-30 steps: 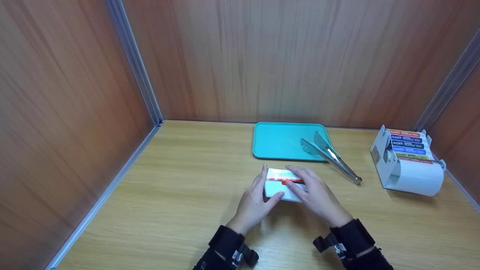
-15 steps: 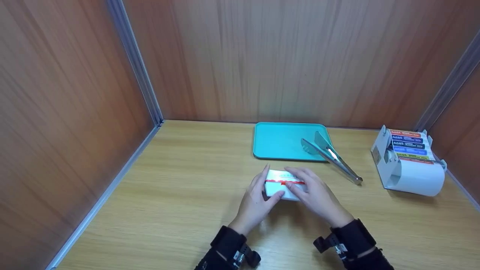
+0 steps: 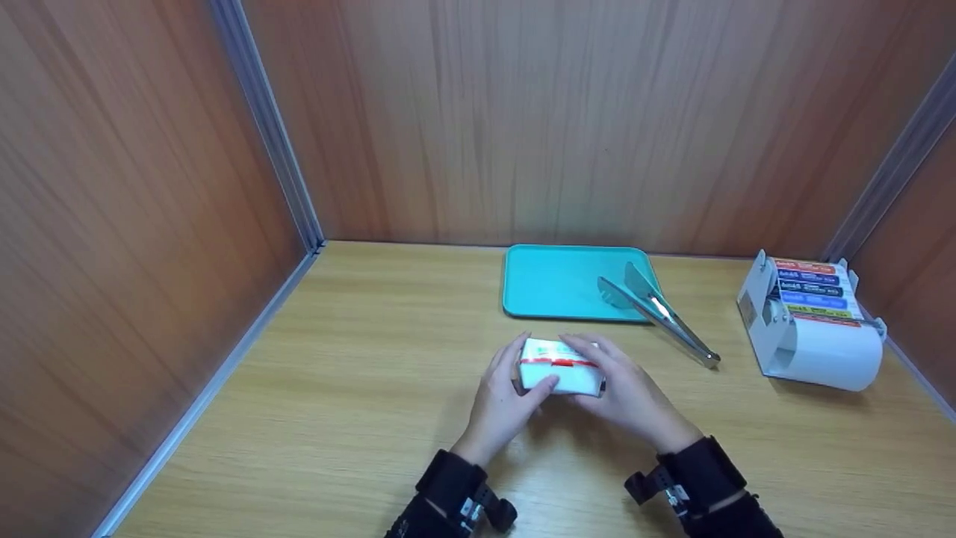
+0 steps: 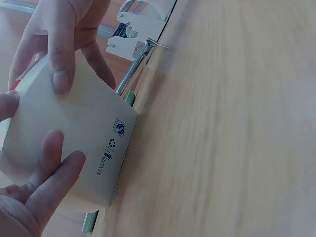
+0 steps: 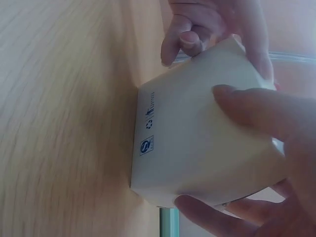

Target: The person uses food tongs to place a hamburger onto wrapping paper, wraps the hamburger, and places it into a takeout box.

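A small white paper takeout box (image 3: 573,379), with a red band and a red tab on its top, stands on the table between both hands. Blue printed marks show on its near side in both wrist views. My left hand (image 3: 498,409) holds the box's left side, the thumb on the near face and the fingers along the side. On the other side my right hand (image 3: 633,400) grips the box, fingers over the top right edge and thumb against the near face in the right wrist view. Part of the box's right side is hidden by that hand.
Behind the box lies a turquoise tray (image 3: 553,284). Metal tongs (image 3: 676,325) rest with their tips over its right edge. At the right stands a white label dispenser (image 3: 814,321) with coloured rolls or strips. Wooden walls enclose the back and sides.
The dark gap by the red band at the box's top right has gone. My right thumb has slid from the top down to the near face, and the box has shifted slightly left.
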### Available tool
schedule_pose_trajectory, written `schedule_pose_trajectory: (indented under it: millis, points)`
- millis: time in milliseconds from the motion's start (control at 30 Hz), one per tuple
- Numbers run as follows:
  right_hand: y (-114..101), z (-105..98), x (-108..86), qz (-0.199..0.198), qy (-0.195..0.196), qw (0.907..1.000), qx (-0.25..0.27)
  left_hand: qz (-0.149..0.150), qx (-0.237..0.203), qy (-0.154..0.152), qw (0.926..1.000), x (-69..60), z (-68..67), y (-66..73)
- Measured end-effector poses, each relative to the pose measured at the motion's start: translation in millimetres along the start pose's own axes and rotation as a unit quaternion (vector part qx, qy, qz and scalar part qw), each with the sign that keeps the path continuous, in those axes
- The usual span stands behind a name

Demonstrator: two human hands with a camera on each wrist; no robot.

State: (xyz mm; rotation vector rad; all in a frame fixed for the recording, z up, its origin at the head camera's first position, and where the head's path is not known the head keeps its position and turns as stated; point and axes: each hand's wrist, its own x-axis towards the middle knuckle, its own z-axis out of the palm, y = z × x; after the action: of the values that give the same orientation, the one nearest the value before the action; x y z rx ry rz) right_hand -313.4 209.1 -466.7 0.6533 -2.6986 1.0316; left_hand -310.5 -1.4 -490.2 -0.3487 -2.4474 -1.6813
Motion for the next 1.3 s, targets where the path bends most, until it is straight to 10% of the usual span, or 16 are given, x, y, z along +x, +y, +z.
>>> schedule_pose_trajectory:
  millis: [433,900,1300]
  points:
    - [4.5,0.2,-0.4,-0.028,0.014,0.9995,0.001,0.113,0.159,-0.022,0.9806,-3.9,-4.3,-4.4]
    - [7.6,-0.2,0.7,-0.021,0.044,0.9979,0.041,0.11,0.159,-0.02,0.981,-2.2,-4.8,-1.2]
    - [9.5,-3.5,0.1,-0.006,0.024,0.9987,0.045,0.182,0.284,-0.042,0.9406,-4.1,-9.2,2.2]
